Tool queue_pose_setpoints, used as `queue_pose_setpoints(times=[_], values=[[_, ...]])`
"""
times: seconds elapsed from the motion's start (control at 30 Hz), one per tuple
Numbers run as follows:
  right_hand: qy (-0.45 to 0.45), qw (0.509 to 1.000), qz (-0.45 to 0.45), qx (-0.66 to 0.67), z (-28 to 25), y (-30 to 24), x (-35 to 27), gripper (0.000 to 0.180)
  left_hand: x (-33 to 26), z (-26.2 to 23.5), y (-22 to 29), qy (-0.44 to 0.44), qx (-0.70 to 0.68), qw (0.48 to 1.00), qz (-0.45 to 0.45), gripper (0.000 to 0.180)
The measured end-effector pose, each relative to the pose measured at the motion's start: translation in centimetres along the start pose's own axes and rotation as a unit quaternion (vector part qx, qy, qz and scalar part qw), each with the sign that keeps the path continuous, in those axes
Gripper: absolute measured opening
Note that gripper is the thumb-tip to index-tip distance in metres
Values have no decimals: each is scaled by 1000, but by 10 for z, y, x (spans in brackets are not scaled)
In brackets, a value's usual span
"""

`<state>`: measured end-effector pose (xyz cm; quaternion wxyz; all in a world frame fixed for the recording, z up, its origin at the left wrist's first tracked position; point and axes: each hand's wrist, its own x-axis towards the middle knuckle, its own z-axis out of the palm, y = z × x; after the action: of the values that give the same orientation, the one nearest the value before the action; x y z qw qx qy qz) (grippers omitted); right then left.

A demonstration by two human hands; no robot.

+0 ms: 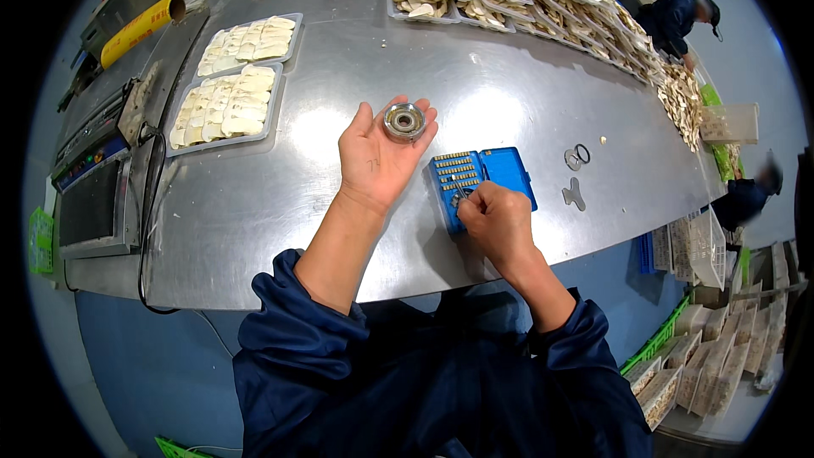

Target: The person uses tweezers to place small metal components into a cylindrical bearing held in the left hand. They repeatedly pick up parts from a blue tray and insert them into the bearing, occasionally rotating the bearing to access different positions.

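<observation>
My left hand (379, 153) is turned palm up over the metal table. A round metal wheel with concentric rings (404, 121) lies on its fingers, held level. Below and to the right, a small blue hinged case (509, 171) lies with its lid opened to the right. Rows of tiny brass-coloured blocks (456, 166) fill its left part. My right hand (498, 216) is closed around thin metal tweezers (459, 187), whose tips point down into the case among the blocks. Part of the case's lower side is hidden behind this hand.
A dark ring (582, 153), a round metal disc (572, 161) and a three-lobed metal plate (574, 194) lie to the right. Trays of pale slices (227, 106) stand left, beside a scale (93, 216). Stacked trays (509, 0) line the far side. Two people work at the right.
</observation>
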<state>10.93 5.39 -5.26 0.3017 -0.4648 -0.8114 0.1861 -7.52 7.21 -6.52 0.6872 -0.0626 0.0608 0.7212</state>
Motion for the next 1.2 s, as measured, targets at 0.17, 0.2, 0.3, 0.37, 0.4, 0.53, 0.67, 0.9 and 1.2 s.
queue_pose_setpoints(times=[0.17,0.2,0.3,0.37,0.4,0.53,0.67,0.9,1.2], values=[[-2,1000,2,-9,-1,-1,0,16,1,-2,1,-4,6,1000,-3,50],[-1,1000,3,-10,-2,0,0,16,1,-2,0,-2,7,1000,-3,50],[1,1000,1,-1,-1,1,-2,16,0,-2,0,-4,7,1000,-4,50],[-1,1000,1,-1,-1,1,-1,16,1,-2,0,-5,11,1000,-6,51],[-2,1000,0,-1,-2,1,-1,16,1,-2,0,-6,13,1000,-6,51],[-8,1000,7,-3,-2,-1,0,16,1,-2,1,-3,13,1000,-3,51],[-11,1000,17,-8,-2,-3,0,17,0,0,-1,3,18,1000,1,50],[-17,999,30,-8,-2,-3,1,18,1,-4,1,-16,28,999,-9,49],[-37,998,39,-24,-6,-2,2,15,1,-3,0,-5,42,999,-7,48]])
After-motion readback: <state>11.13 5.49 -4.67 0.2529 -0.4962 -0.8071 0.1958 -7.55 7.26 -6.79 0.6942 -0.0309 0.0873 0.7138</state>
